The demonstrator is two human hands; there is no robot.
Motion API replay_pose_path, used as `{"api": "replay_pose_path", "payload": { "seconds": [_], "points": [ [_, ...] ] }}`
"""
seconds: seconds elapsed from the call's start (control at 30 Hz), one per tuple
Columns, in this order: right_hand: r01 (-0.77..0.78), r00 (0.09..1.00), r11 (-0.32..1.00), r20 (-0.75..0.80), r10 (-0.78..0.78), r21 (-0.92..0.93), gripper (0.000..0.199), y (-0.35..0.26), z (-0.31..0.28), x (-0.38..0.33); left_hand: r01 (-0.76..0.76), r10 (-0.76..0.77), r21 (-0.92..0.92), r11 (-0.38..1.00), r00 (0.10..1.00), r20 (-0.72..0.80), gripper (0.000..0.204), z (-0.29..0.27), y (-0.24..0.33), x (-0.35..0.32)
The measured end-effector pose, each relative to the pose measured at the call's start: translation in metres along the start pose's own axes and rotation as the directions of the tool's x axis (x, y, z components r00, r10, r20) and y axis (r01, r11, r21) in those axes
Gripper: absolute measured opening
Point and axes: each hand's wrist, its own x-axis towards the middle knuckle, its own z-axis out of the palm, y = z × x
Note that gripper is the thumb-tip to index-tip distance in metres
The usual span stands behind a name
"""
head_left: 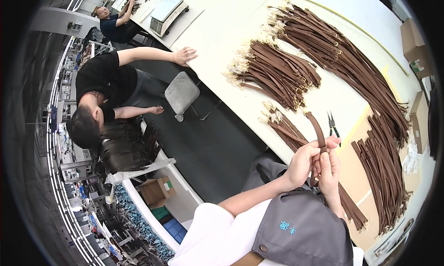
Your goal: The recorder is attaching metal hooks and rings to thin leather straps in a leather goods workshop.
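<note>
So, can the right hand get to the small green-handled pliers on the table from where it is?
Probably yes. The pliers lie on bare table just beyond the right hand, with nothing between them. But that hand and the left hand both grip a brown strap, so it would have to let go first.

Long white worktop (222,30) runs across the room, dark grey floor (222,150) beside it. Grey padded stool (181,93) on the floor near the worktop edge. Cardboard boxes (413,37) at the far side. Cluttered shelving (69,173) lines the left wall.
</note>
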Motion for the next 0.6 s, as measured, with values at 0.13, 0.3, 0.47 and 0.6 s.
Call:
{"api": "replay_pose_path", "payload": {
  "seconds": [0.13, 0.3, 0.47, 0.6],
  "points": [
    [-0.032, 0.999, 0.999, -0.002, 0.032, 0.011, 0.025, 0.005, 0.000, 0.004, -0.108, 0.114, 0.081, 0.991, 0.990, -0.079, 0.042, 0.006, -0.004, 0.000],
    [-0.037, 0.996, 0.999, -0.081, 0.035, -0.020, 0.038, 0.006, 0.009, 0.005, -0.179, 0.188, 0.166, 0.970, 0.981, -0.039, 0.043, 0.007, 0.004, 0.004],
    [0.191, 0.977, 0.913, -0.024, -0.214, -0.362, 0.041, 0.019, 0.012, 0.022, -0.409, 0.440, 0.294, 0.864, 0.897, -0.043, 0.045, 0.002, -0.003, 0.008],
    [-0.203, 0.979, 0.929, 0.091, 0.183, 0.308, 0.037, 0.002, 0.013, 0.017, -0.282, 0.297, 0.195, 0.939, 0.954, -0.050, 0.049, -0.005, 0.016, -0.010]
  ]
}}
